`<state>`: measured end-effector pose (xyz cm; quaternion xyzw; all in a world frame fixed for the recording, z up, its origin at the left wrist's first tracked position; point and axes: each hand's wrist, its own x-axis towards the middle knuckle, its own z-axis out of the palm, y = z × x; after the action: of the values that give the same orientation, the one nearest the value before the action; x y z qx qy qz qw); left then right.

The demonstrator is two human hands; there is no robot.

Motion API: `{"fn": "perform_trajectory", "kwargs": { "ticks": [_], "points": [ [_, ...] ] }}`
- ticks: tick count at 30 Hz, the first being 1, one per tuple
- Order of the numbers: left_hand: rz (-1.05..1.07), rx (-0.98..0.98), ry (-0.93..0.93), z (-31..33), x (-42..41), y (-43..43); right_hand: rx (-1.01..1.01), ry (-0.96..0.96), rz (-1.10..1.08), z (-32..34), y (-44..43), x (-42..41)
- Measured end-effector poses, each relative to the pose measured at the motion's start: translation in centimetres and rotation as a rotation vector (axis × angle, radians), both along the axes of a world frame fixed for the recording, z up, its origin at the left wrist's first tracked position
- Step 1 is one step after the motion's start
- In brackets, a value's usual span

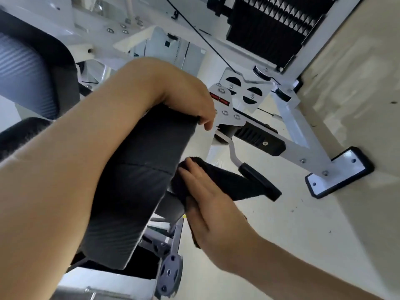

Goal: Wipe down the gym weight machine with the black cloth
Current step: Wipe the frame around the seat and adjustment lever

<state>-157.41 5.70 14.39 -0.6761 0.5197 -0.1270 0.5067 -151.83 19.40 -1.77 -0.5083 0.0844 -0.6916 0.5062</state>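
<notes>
The weight machine's black padded seat (138, 180) fills the middle of the head view. My left hand (190, 102) grips the seat's far edge, fingers curled over its rim. My right hand (207, 202) lies flat with straight fingers on the black cloth (225, 180), pressing it against the seat's right side. Part of the cloth hangs out to the right of the hand. The machine's white frame (294, 124) runs off behind the seat.
A black weight stack (270, 27) stands at the top right. A white foot plate with black rubber edge (339, 172) sits on the pale floor. A black lever knob (259, 180) lies just right of the cloth. A grey-and-black back pad (28, 70) is at left.
</notes>
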Motion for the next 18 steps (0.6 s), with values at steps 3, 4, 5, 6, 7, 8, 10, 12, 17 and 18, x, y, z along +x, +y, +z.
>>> {"fn": "perform_trajectory", "kwargs": {
  "ticks": [3, 4, 5, 6, 7, 8, 10, 12, 17, 18],
  "points": [
    [0.005, -0.016, 0.004, 0.0, -0.1, 0.0, 0.271, -0.14, 0.042, 0.9, -4.3, 1.4],
    [0.006, -0.016, 0.012, 0.0, -0.3, 0.1, 0.389, -0.186, 0.04, 1.3, -5.5, 1.8],
    [0.005, -0.015, 0.017, 0.0, -0.5, 0.3, 0.459, -0.215, 0.042, 1.4, -5.9, 2.2],
    [0.001, -0.013, 0.016, 0.0, -0.8, 0.4, 0.488, -0.239, 0.048, 1.1, -5.3, 2.3],
    [-0.006, -0.015, 0.017, 0.0, -1.0, 0.5, 0.463, -0.25, 0.048, 0.8, -4.0, 2.3],
    [-0.01, -0.022, 0.02, 0.1, -1.2, 0.8, 0.389, -0.244, 0.052, 0.5, -2.0, 1.9],
    [-0.02, -0.044, 0.032, 0.2, -1.5, 1.2, 0.224, -0.175, 0.004, -0.2, 1.0, 1.3],
    [-0.023, -0.038, 0.029, 0.0, -1.9, 1.4, 0.088, -0.079, -0.113, -1.6, 1.9, 0.8],
    [-0.03, 0.065, -0.069, -0.2, -2.9, 1.6, 0.237, -0.194, -0.041, -1.1, 1.4, 0.6],
    [-0.032, 0.081, -0.076, -0.2, -2.8, 1.5, 0.323, -0.24, 0.025, -0.3, 0.7, 0.6]
  ]
}}
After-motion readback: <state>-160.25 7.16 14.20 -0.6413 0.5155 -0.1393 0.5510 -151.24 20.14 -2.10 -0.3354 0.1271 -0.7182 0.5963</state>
